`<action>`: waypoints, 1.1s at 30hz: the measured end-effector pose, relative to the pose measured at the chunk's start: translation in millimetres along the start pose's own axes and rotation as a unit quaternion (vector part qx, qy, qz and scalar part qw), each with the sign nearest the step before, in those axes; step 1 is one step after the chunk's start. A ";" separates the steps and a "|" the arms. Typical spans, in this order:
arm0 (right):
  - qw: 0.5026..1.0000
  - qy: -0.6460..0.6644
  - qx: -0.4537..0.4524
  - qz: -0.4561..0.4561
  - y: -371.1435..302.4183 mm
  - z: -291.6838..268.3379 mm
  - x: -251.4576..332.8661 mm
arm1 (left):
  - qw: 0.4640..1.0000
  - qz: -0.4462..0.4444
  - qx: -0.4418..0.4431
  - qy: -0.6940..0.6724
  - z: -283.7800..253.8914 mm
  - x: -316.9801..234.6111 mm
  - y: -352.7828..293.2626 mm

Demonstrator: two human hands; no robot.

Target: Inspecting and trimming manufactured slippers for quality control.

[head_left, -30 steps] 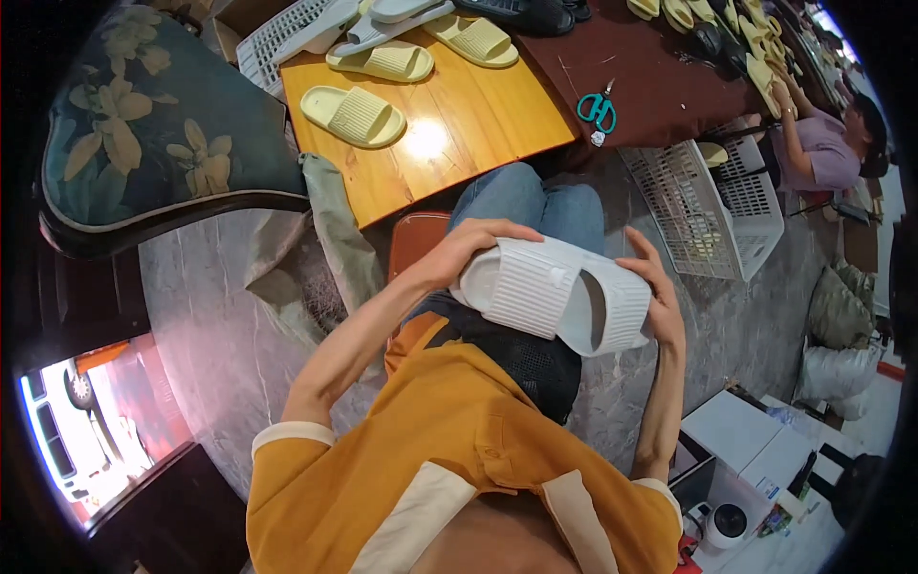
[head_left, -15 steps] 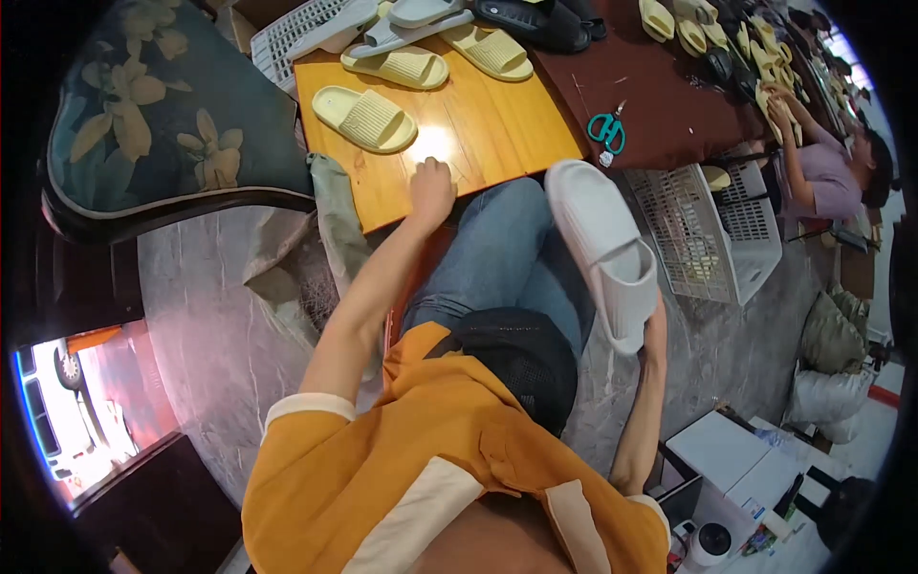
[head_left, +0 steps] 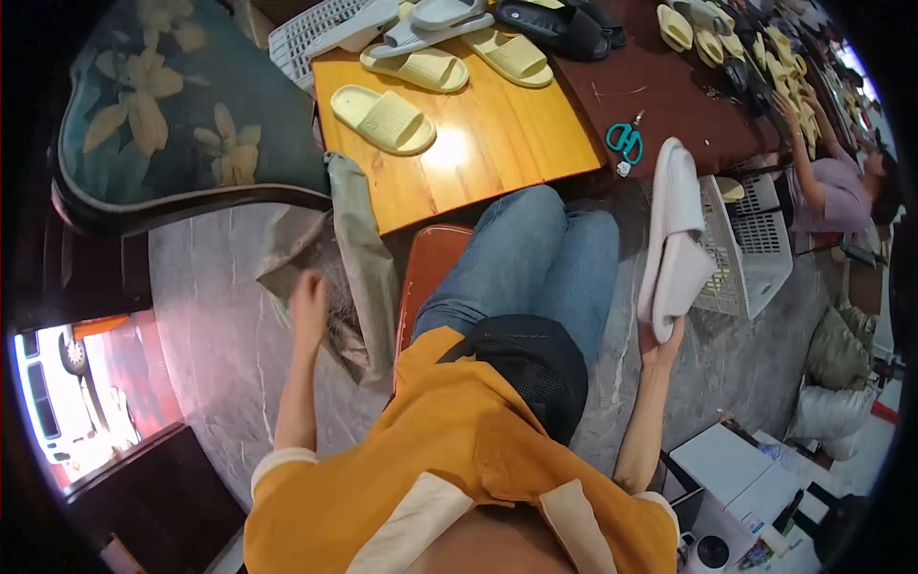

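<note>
White footwear is swung out to 3 o'clock, gripped at its lower end by the right hand alone; the left hand is drawn to 9 o'clock, fingers curled, contents hidden. Two-handed handling seems ended.

Glossy wooden table, pale yellow slippers

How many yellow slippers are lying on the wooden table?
3: the nearest yellow slipper, toward the left; the middle yellow slipper, behind it, partly covered by a pale grey slipper; the right yellow slipper, near a black slipper. Others may be hidden under the pile.
</note>
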State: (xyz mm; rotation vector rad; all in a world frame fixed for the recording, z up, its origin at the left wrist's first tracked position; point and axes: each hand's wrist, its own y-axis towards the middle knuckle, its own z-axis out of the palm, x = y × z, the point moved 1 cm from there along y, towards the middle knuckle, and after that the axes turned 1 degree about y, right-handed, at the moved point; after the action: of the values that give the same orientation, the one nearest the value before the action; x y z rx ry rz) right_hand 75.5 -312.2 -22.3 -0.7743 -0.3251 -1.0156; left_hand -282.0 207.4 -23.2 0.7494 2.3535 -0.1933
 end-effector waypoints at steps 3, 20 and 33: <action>0.996 -0.055 0.063 -0.001 12.3 21.0 3.6 | 0.995 -0.047 0.053 0.063 -26.8 101.7 -24.2; 0.957 -0.288 0.019 -0.043 114.2 141.9 81.4 | 0.989 0.029 0.063 0.130 161.6 -98.3 315.2; 0.814 -0.559 0.108 -0.115 283.6 226.6 114.4 | 0.988 0.130 0.055 0.060 187.0 -118.2 370.3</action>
State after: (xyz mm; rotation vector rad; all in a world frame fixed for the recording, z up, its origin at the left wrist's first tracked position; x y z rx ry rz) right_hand 398.9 -140.0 80.5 -1.0772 -1.5602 -0.6100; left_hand 101.4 398.4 -74.2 1.1413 2.3427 -0.1708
